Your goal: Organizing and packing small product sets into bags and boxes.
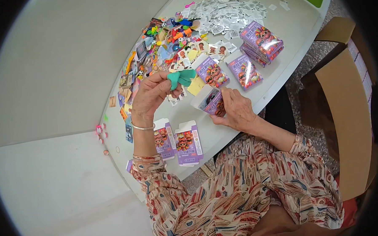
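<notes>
My left hand is raised over the table, thumb and fingers pinching a soft, folded teal-green piece; its exact kind I cannot make out. In my right hand is a small purple printed carton, tilted, its white top flaps open toward the left hand. Something dark shows inside it. Just beyond lie two more purple cartons, one behind the held one and another to its right. Two flat cartons with open flaps, one beside the other, lie near my left forearm.
A stack of purple cartons stands at the back right. Small colourful toys and cards spread along the far left edge, with a heap of white sachets behind. A large cardboard box stands at the right, beside the table.
</notes>
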The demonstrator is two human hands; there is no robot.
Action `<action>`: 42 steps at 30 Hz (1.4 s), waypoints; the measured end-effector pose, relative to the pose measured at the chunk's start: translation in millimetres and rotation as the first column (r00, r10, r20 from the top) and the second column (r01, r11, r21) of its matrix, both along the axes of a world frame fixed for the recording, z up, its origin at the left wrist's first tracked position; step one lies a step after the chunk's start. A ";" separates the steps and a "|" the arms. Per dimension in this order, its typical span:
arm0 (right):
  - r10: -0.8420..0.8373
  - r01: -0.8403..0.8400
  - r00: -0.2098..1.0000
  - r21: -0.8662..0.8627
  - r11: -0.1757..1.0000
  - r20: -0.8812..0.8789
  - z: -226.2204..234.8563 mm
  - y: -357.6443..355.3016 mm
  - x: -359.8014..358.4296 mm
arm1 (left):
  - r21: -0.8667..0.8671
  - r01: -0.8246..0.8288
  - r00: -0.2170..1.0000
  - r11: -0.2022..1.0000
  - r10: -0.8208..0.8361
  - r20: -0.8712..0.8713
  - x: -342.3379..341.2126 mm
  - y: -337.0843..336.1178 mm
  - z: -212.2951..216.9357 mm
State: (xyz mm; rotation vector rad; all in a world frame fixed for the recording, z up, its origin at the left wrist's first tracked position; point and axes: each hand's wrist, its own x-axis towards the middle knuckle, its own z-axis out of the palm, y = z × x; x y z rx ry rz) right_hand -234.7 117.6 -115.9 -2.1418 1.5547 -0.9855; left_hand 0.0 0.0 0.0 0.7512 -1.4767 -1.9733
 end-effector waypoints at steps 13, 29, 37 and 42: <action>-0.004 0.007 1.000 -0.108 0.994 0.028 0.9 2.4 0.4 | -0.910 0.207 0.528 0.359 0.742 0.413 33.4 -12.5 -64.0; -0.011 0.011 1.000 -0.050 0.999 0.004 -4.4 3.4 -1.1 | -0.790 -0.176 0.637 0.587 0.680 0.363 24.6 22.1 -66.3; 0.043 -0.043 0.999 0.033 0.999 0.007 0.1 2.4 -5.2 | -0.499 -0.575 0.642 0.648 0.736 0.216 39.0 9.5 -13.1; 0.201 -0.192 0.977 -0.129 0.973 0.067 20.4 -6.7 -7.8 | -0.598 -0.438 0.697 0.672 0.673 0.246 8.3 30.9 -21.7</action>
